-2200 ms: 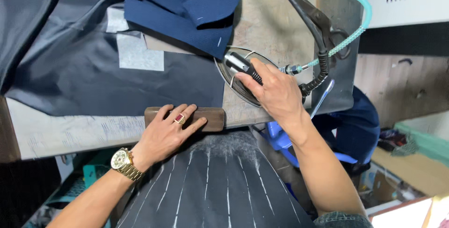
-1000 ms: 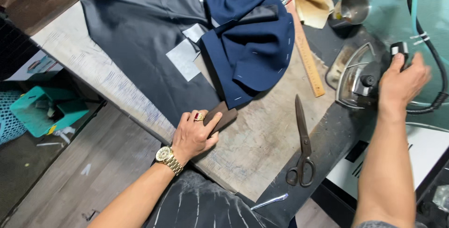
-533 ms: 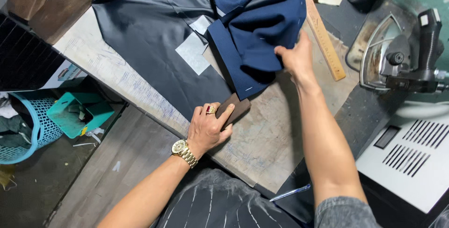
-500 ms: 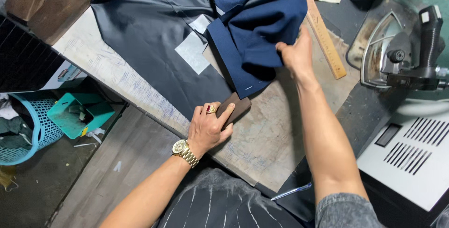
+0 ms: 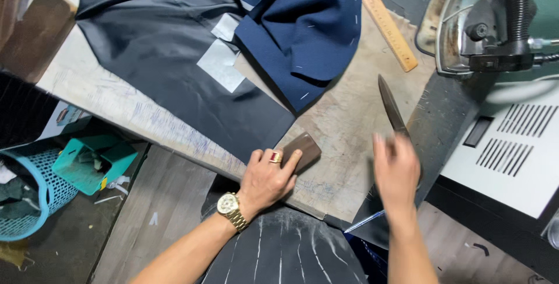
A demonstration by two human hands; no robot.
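Worn tabletop [image 5: 349, 144] bears navy cloth [image 5: 303, 27] and an iron [image 5: 483, 27] — left hand [image 5: 265, 179] presses flat on a wooden block [image 5: 301, 147], steadying it, right hand [image 5: 397, 170] blurred, fingers loosely spread over scissors [image 5: 391, 106].

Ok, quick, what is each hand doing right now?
Left hand: resting on the small brown wooden block.
Right hand: blurred, over the dark metal scissors; grip cannot be told.
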